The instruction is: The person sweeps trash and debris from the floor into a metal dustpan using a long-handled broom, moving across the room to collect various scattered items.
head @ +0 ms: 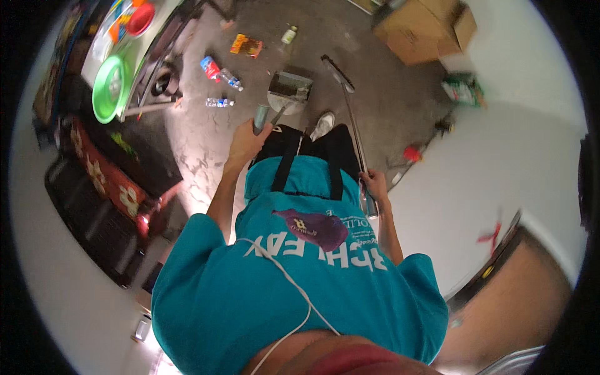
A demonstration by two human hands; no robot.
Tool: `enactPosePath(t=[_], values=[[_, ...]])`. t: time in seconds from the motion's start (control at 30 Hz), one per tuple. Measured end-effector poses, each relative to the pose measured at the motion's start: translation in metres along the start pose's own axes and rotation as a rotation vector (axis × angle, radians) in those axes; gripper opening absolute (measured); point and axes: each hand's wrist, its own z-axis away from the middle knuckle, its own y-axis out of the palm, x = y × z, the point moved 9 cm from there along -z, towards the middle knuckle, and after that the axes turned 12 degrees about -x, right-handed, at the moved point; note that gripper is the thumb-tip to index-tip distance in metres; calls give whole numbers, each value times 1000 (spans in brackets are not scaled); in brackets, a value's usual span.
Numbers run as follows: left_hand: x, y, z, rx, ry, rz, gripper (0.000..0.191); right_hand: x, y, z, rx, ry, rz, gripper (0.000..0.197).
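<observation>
My left hand [248, 143] is closed around the handle of a long-handled dustpan [287, 104], whose pan rests on the floor in front of my feet. My right hand [375, 185] grips the metal pole of a broom [355, 126]; its dark-bristled head lies on the floor ahead, right of the dustpan and apart from it. Left of the pan lie two clear plastic bottles [218, 102] and a red and blue package [210, 68]. Farther ahead are an orange packet [246, 46] and a small bottle with a pale label [289, 35]. Some small bits show inside the pan, too blurred to name.
A cardboard box [415, 30] stands ahead right by the wall, with a green bag [463, 89] nearer. A red object [412, 153] lies along the right wall. At left, a table bears a green basin [108, 89] and a red bowl [140, 19]; a dark red chair [105, 176] is nearer.
</observation>
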Motion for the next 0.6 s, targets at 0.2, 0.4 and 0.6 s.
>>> enactPosePath(t=[0.2, 0.4, 0.6], values=[[-38, -20, -70, -225, -29, -120, 48, 151, 5, -105, 174, -34, 109, 26], [-21, -34, -159, -213, -78, -23, 47, 279, 64, -188, 295, -138, 168, 26], [-6, -56, -199, -267, -123, -28, 47, 387, 125, -257, 439, -286, 353, 27]])
